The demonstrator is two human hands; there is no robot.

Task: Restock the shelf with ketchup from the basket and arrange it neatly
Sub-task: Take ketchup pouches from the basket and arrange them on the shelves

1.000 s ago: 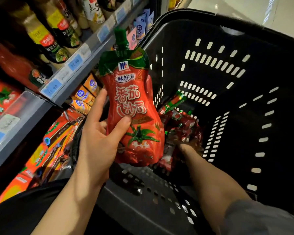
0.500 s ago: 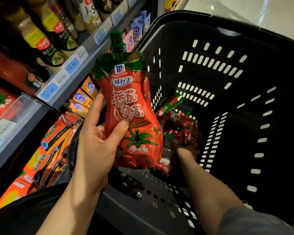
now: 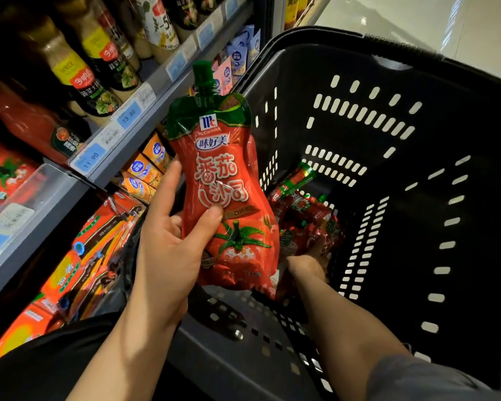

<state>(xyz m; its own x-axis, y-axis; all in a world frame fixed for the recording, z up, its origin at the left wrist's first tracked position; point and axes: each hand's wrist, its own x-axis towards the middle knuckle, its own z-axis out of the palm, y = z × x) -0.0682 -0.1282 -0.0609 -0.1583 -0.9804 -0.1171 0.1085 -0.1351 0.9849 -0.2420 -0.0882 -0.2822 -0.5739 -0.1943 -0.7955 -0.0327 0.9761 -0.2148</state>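
Left hand gripping, right hand reaching.

The ketchup pouch reads "McCormick"; shelf tags read "13.90" and "11.90".

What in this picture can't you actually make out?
All in the head view:
- The right hand is deep in the basket; the held ketchup pouch covers part of it, so its grip is unclear.
- The pouches at the basket bottom are dark and heaped; no count possible.
- The left hand hides the held pouch's lower left side.
- The shelf is cut off by the left edge.
- Some price tags are too blurred to read.
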